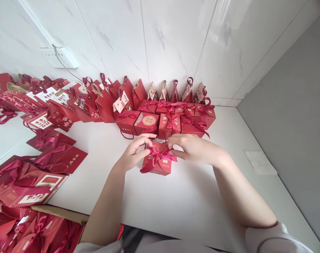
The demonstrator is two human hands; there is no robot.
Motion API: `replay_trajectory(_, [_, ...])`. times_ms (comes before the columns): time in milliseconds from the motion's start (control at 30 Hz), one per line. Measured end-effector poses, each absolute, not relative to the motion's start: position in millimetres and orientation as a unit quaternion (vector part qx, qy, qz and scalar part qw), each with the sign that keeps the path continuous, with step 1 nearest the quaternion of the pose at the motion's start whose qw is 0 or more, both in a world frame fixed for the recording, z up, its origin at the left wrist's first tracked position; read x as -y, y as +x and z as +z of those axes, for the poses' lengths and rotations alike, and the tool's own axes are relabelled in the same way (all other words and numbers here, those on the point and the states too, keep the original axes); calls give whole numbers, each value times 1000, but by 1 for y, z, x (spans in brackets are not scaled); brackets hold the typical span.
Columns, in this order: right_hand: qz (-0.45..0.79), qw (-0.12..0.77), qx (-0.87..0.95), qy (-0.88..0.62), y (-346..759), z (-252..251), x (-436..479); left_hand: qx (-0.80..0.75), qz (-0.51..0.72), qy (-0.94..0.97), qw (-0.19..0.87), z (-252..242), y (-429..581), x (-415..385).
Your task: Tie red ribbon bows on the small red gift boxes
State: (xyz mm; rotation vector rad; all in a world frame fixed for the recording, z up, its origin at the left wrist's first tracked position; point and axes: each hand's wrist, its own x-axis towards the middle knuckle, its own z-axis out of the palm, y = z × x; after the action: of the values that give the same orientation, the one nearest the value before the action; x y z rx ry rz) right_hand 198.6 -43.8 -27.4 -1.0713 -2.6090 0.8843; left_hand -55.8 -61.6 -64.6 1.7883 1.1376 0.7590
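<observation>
A small red gift box (157,169) with gold characters stands on the white table in front of me. A dark pink ribbon (160,156) is tied in a bow over its top, one tail hanging past the left front corner. My left hand (135,151) is at the box's left, thumb and fingers closed at the bow's left loop. At the right side, my right hand (191,149) curves over the box with thumb and fingertips on the bow's right part. Its fingertips are partly hidden behind the hand and ribbon.
Several similar red boxes (146,121) with ribbons stand in rows just behind. Peaked red bags (105,105) line the tiled wall. Larger ribboned boxes (54,177) lie at the left, above an open carton (60,213) full of more. A white paper square (260,162) lies at the right.
</observation>
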Motion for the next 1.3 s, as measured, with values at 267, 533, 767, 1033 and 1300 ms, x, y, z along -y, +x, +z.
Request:
replay_trajectory(267, [311, 74, 878, -356, 196, -30, 40, -432, 231, 757, 433, -69, -59, 59])
replay_trajectory(533, [343, 114, 884, -297, 202, -23, 42, -425, 249, 725, 480, -65, -53, 61])
replay_trajectory(767, [390, 99, 875, -269, 200, -25, 36, -458, 251, 734, 433, -72, -41, 63])
replay_trajectory(1033, [401, 73, 872, -271, 205, -37, 23, -408, 212, 762, 457, -69, -44, 62])
replay_trajectory(1300, [461, 61, 850, -248, 206, -33, 18, -482, 258, 743, 385, -63, -48, 71])
